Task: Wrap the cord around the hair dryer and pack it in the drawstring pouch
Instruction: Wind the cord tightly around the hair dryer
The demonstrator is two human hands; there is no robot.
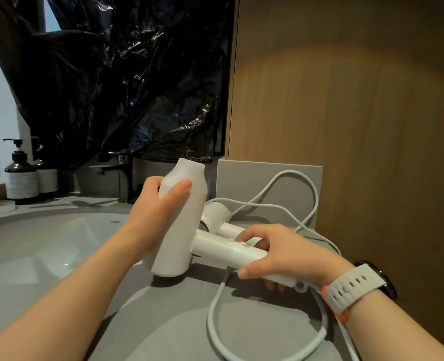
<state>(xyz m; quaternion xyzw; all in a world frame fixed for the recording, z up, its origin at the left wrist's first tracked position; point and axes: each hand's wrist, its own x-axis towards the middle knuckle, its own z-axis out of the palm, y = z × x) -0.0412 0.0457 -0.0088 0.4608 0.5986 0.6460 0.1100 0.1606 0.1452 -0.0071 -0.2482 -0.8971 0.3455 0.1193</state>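
Both forearms reach forward, the left hand (155, 207) gripping the hair dryer (175, 243) barrel, the right hand (281, 254) curled round its handle.

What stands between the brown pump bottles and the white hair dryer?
In the head view, a dark metal faucet stands between them, nearer the white plastic hair dryer than the brown pump bottles.

white hair dryer (179, 225) w/ pale grey cord (215, 321), grey counter (163, 334), black plastic sheet (127, 82), brown wood panel (359, 126), orange-edged watch strap (346, 290)
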